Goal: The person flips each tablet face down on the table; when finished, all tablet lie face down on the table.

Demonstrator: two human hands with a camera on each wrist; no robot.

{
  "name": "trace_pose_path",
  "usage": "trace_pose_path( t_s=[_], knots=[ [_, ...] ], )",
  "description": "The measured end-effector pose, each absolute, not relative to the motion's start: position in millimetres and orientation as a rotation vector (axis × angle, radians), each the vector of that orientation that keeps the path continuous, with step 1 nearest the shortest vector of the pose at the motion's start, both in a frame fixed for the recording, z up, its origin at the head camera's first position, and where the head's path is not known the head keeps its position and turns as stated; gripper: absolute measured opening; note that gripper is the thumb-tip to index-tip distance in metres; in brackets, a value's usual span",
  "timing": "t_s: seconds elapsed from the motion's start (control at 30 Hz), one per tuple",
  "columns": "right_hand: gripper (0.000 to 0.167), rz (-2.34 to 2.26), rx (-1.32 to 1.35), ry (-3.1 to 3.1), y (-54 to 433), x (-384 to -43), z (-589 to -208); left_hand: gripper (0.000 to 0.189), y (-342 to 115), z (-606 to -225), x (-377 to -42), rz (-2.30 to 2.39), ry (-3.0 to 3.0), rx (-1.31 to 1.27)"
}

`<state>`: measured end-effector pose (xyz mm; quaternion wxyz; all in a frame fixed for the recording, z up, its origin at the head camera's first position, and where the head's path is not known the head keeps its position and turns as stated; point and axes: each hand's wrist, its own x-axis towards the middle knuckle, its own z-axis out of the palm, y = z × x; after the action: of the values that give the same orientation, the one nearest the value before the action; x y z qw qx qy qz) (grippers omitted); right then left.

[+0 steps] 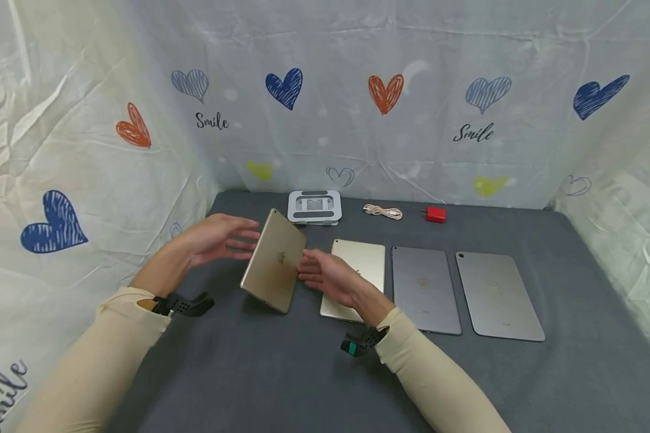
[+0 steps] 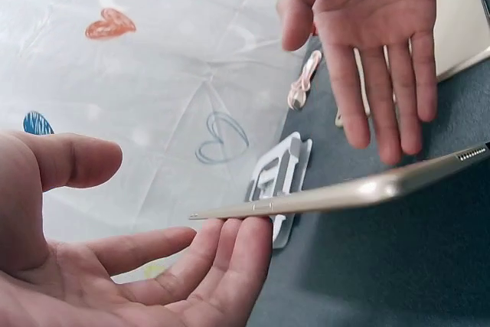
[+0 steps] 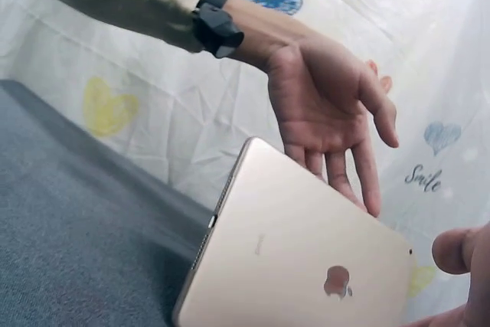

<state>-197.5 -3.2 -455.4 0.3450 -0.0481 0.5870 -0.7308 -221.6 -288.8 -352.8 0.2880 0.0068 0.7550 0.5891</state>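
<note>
A gold tablet with a logo on its back stands steeply tilted between the two hands; whether its lower edge touches the cloth I cannot tell. At its left side is my left hand, palm inward and fingers extended. In the left wrist view the fingertips of that hand touch the tablet's edge, the thumb held away. My right hand reaches the tablet's right edge with outstretched fingers. The back of the tablet faces up in the right wrist view, where little of the right hand shows.
Right of the hands lie a second gold tablet, a dark grey tablet and a silver tablet. Along the back are a folding stand, a coiled cable and a red charger. Curtains enclose the grey table.
</note>
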Motion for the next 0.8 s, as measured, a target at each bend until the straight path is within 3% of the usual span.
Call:
trace_pose_path(
  t_s=[0.53,0.8],
  knots=[
    [0.070,-1.905,-0.114,1.514,8.6,-191.4,-463.0,0.026,-303.7,-405.7,-226.7,1.635,1.914,-0.202],
    [0.070,-1.924,-0.081,1.528,19.6,-190.1,-463.9,0.027,-295.1,-426.4,-232.3,1.650,1.869,-0.325]
  ],
)
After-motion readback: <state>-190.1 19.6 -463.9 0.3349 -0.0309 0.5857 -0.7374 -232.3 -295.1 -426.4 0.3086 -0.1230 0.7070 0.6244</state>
